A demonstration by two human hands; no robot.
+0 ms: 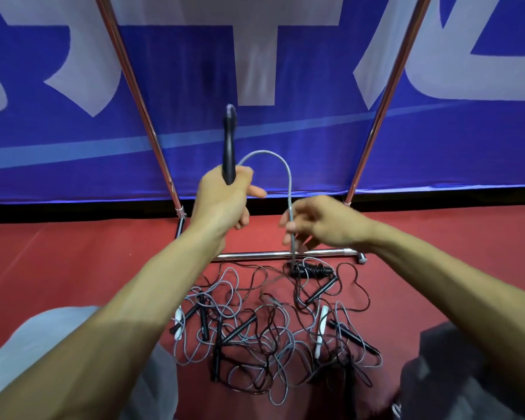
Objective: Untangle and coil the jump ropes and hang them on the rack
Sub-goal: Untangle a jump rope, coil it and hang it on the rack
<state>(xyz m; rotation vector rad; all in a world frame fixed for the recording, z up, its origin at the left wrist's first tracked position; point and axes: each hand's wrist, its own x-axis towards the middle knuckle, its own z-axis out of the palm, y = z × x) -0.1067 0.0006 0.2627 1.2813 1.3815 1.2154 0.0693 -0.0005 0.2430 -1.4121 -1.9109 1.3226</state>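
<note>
Black handle points up in left hand, right hand pinching rope.

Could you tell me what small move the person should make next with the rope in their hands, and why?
Probably slide the right hand down the grey cord and lift it clear of the pile. The left hand grips the black handle upright, the right hand pinches the cord below its arch, and the rest runs down into that tangled pile.
</note>
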